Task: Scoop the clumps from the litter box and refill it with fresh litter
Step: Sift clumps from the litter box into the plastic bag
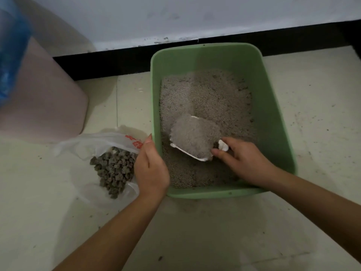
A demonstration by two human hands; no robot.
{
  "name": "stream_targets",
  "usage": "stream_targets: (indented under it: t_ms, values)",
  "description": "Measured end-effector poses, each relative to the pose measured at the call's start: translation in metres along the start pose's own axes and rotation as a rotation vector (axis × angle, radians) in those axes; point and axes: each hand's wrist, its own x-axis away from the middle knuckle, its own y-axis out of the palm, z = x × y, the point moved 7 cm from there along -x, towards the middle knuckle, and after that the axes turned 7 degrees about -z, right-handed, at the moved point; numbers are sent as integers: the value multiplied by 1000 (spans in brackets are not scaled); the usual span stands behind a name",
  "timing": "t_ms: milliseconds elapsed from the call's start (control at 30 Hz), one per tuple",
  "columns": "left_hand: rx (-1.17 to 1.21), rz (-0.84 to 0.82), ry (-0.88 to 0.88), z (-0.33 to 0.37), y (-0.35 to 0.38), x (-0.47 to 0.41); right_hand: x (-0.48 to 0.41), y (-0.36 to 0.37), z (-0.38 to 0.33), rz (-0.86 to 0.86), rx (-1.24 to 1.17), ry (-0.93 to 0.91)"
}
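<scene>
Low in the frame, our left hand [151,169] stands edge-on between the bag [109,137] of clumps [115,171] and the green litter box [273,118]. Its fingers are hidden, so we cannot tell its grip. Our right hand [244,161] curls round the scoop [223,146], which is heaped with litter [214,94], inside the box. At upper left a pink bin [45,98] is cut off.

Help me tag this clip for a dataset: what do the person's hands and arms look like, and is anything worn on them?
The left hand and the right hand are bare, with no gloves. Both forearms are uncovered as far as the picture reaches, and no sleeve edge is in view. No ring, watch, bracelet or marking shows on either.
</scene>
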Motion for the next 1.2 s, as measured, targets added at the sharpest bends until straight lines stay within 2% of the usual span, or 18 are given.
stream_targets:
  t_ms: [67,167,367,667,800,900,1200]
  values:
    - [12,15,-9,-1,0,-1,2,2,-1,-20,11,-27]
    - [18,32,-19,-1,-1,1,4,11,-6,-140,45,-73]
    - [28,28,-20,0,-2,1,7,13,-13,-179,50,-151]
    - [42,33,-32,2,-2,3,13,1,-8,-104,-72,-119]
    - [58,18,-16,4,-2,5,16,2,-12,-101,-15,-159]
    - [66,24,-27,7,-3,8,16,-6,-10,-38,-113,-131]
    - [57,7,-20,5,-2,6,16,-13,-16,-26,27,-146]
